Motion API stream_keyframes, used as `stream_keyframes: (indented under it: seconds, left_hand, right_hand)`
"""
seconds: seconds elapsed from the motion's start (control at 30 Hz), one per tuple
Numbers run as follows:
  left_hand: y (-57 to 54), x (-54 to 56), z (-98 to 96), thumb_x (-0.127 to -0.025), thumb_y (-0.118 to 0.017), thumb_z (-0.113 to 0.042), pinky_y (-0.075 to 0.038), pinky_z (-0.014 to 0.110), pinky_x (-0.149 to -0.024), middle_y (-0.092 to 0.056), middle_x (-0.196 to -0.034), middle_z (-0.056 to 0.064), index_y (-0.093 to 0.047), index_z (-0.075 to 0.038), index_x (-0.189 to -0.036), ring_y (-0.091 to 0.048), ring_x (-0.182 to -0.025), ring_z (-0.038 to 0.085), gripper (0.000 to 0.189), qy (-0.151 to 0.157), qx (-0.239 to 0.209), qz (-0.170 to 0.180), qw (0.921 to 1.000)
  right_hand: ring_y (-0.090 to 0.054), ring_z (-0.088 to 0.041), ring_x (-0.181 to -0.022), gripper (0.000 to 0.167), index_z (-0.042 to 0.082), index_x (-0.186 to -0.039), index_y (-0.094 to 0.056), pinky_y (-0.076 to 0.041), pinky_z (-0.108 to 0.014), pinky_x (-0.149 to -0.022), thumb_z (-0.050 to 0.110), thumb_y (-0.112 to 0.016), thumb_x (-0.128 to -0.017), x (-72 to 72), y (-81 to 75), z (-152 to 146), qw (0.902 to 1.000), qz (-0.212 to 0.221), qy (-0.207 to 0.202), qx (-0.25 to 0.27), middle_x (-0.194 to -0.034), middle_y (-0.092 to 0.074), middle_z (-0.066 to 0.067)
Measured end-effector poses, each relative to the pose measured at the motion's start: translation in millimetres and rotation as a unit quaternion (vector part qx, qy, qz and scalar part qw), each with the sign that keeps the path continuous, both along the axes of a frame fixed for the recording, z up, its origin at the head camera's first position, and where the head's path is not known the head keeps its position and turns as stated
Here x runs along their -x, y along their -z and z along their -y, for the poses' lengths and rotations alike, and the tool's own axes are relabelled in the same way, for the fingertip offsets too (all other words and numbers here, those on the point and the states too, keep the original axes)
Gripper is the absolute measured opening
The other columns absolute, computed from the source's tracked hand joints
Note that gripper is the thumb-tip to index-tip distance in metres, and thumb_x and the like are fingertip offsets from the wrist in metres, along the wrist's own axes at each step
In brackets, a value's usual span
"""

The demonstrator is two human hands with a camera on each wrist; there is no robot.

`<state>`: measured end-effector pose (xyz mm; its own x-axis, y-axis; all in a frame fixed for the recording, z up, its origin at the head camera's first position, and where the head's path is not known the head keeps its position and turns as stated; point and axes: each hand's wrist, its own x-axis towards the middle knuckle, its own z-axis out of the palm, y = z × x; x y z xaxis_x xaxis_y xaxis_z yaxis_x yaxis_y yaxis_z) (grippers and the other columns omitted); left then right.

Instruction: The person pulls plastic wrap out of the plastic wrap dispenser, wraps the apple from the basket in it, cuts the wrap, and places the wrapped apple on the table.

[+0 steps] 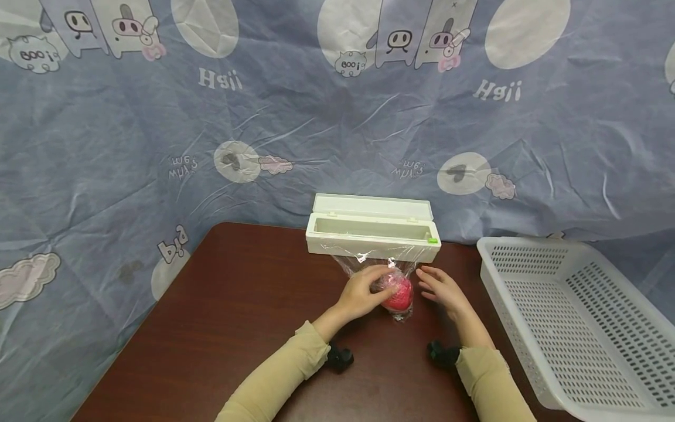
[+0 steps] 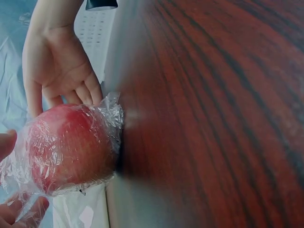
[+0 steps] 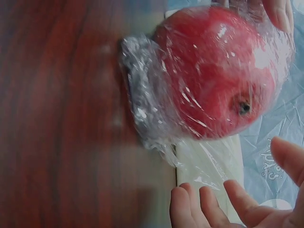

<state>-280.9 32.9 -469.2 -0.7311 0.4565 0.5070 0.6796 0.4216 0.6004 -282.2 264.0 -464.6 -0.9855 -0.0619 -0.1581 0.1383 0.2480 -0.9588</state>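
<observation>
A red apple (image 1: pixel 399 295), wrapped in clear cling film (image 3: pixel 142 90), rests at the middle of the table just in front of a white film dispenser (image 1: pixel 371 248). Stretched film (image 1: pixel 345 262) runs from the dispenser's front to the fruit. My left hand (image 1: pixel 364 288) grips the apple from the left, thumb on the near side and fingers over the far side. On the other side, my right hand (image 1: pixel 445 289) stands apart from the apple, palm toward it, fingers loosely bent and holding nothing. Bunched film gathers at the fruit's near end.
The dispenser's lid (image 1: pixel 372 207) is raised at the back. A white perforated plastic basket (image 1: pixel 506 331) stands along the right side of the brown wooden table (image 1: pixel 248 287). Behind the table hangs a blue-grey printed cloth (image 1: pixel 295 117).
</observation>
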Motion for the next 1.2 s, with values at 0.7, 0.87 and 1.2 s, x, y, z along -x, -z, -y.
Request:
stream_keyframes:
  seconds: [0.7, 0.87, 1.2]
  left_hand:
    - [10.9, -7.6, 20.5, -0.087, -0.066, -0.031, -0.045, 0.029, -0.091, -0.062, -0.120, -0.002, -0.059, -0.017, -0.122, -0.056, -0.111, 0.012, 0.039, -0.047, -0.007, 0.034, 0.9983]
    - [14.1, -8.7, 27.4, -0.086, -0.067, -0.030, -0.046, 0.031, -0.088, -0.062, -0.120, 0.000, -0.055, -0.017, -0.125, -0.057, -0.108, 0.013, 0.043, -0.047, -0.026, 0.057, 0.9970]
    - [25.7, -9.1, 40.8, -0.086, -0.068, -0.023, -0.045, 0.036, -0.095, -0.061, -0.122, 0.011, -0.042, -0.011, -0.134, -0.058, -0.111, 0.023, 0.056, -0.042, -0.086, 0.114, 0.9889]
  right_hand:
    - [-0.048, -0.029, -0.119, 0.059, -0.008, -0.139, -0.033, -0.041, -0.041, -0.098, 0.027, -0.054, -0.096, -15.1, 15.4, 20, 0.9972, 0.015, -0.054, 0.049, -0.138, -0.037, -0.027]
    - [-0.051, -0.025, -0.114, 0.056, -0.005, -0.137, -0.039, -0.043, -0.042, -0.097, 0.027, -0.057, -0.094, -16.6, 18.5, 23, 0.9974, 0.011, -0.057, 0.043, -0.132, -0.045, -0.023]
    - [-0.055, -0.015, -0.105, 0.055, -0.004, -0.137, -0.039, -0.047, -0.034, -0.091, 0.022, -0.059, -0.093, -20.3, 20.4, 31, 0.9953, -0.003, -0.078, 0.057, -0.133, -0.045, -0.023]
